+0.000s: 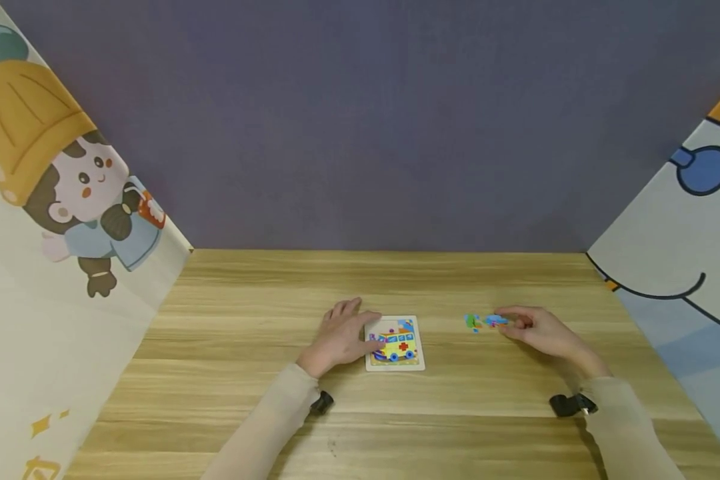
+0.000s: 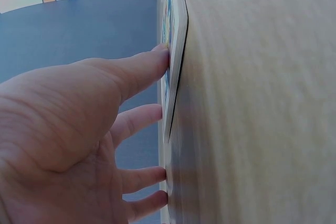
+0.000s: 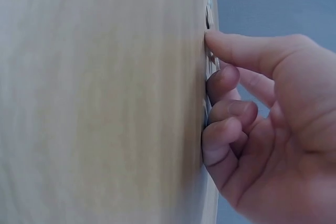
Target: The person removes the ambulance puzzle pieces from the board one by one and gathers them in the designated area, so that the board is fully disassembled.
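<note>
The spread-fingered left hand (image 1: 339, 335) is seemingly steadying the ambulance puzzle (image 1: 403, 347) while, right of it, the curled right hand (image 1: 543, 331), grip unclear, is apparently selecting puzzle pieces (image 1: 472, 321), next needing a pinch.

Red cross (image 1: 404, 347) on ambulance puzzle (image 1: 394, 347)

Wooden table (image 1: 240, 393) — puzzle (image 1: 401, 347), loose pieces (image 1: 473, 321)

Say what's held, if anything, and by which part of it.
Left hand: no grip seen; thumb rests on the left side of the puzzle board. Right hand: at the right end of the loose pieces; cannot tell whether it pinches one.
</note>
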Motion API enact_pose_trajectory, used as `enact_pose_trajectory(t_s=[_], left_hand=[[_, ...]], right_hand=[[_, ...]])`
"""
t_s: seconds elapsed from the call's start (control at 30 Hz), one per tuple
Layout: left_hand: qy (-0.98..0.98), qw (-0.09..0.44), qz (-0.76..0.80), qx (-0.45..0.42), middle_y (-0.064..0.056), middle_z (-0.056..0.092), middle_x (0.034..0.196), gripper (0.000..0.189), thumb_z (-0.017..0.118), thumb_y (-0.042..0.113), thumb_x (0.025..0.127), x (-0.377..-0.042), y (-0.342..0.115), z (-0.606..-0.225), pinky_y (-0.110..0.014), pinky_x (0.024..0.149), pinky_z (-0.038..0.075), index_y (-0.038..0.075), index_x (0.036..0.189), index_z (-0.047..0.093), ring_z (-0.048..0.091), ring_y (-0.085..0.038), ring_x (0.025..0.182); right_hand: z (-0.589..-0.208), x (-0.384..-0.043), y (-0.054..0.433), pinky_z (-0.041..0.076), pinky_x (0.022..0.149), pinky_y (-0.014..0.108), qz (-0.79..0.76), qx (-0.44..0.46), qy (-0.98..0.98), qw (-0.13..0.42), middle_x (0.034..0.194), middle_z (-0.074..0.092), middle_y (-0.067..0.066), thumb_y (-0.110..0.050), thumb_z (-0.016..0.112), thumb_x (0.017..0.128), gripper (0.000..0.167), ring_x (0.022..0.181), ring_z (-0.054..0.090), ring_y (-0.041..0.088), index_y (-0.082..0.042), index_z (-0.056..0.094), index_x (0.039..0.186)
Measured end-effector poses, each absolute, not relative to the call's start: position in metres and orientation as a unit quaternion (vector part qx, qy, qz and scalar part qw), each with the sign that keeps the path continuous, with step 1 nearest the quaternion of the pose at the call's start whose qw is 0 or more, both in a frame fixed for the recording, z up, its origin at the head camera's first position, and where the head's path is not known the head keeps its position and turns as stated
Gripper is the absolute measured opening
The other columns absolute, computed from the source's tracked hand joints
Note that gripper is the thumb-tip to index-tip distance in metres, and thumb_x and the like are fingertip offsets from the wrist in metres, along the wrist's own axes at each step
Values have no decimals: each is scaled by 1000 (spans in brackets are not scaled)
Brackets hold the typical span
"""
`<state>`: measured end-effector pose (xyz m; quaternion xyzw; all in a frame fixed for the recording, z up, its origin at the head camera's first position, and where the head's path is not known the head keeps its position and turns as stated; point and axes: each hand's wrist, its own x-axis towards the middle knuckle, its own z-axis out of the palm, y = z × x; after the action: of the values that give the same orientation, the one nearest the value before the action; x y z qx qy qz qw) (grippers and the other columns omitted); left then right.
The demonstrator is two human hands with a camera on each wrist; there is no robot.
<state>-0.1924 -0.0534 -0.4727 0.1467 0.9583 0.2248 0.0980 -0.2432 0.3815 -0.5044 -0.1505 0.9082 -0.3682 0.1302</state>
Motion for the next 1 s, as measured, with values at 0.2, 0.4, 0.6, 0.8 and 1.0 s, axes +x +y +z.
enact_pose_trajectory(t_s=[0.2, 0.4, 0.6, 0.8, 1.0], left_hand=[[959, 98, 224, 146, -20, 32, 173, 61, 75, 49, 96, -192, -54, -473, -68, 128, 22, 25, 151, 61, 28, -44, 159], [960, 98, 218, 148, -19, 32, 173, 62, 75, 51, 97, -193, -53, -475, -67, 128, 23, 25, 151, 61, 29, -44, 158], [961, 96, 215, 147, -19, 33, 172, 62, 74, 51, 97, -193, -54, -476, -67, 128, 23, 26, 151, 61, 29, -44, 158], [960, 97, 218, 148, -20, 33, 172, 61, 74, 51, 97, -192, -55, -477, -67, 128, 23, 26, 151, 61, 29, -44, 158], [959, 95, 220, 150, -20, 32, 173, 61, 73, 51, 98, -194, -56, -477, -67, 128, 23, 25, 152, 61, 28, -45, 158]], right_hand=[[-504, -241, 385, 36, 56, 27, -370, -143, 910, 125, 79, 59, 1, -32, 73, 103, 52, 60, 38, 6, -3, 63, 145], [-504, -240, 384, 37, 56, 25, -365, -138, 912, 130, 83, 62, 4, -31, 73, 102, 54, 62, 42, 6, -2, 62, 146], [-502, -241, 382, 38, 55, 26, -368, -136, 909, 140, 84, 63, 5, -29, 73, 102, 54, 62, 42, 7, -2, 61, 147], [-503, -241, 382, 38, 55, 25, -379, -125, 905, 149, 83, 61, 4, -29, 74, 102, 54, 61, 41, 6, -1, 61, 147], [-502, -241, 381, 39, 55, 25, -385, -124, 902, 151, 84, 60, 3, -27, 74, 102, 55, 61, 42, 7, 1, 59, 148]])
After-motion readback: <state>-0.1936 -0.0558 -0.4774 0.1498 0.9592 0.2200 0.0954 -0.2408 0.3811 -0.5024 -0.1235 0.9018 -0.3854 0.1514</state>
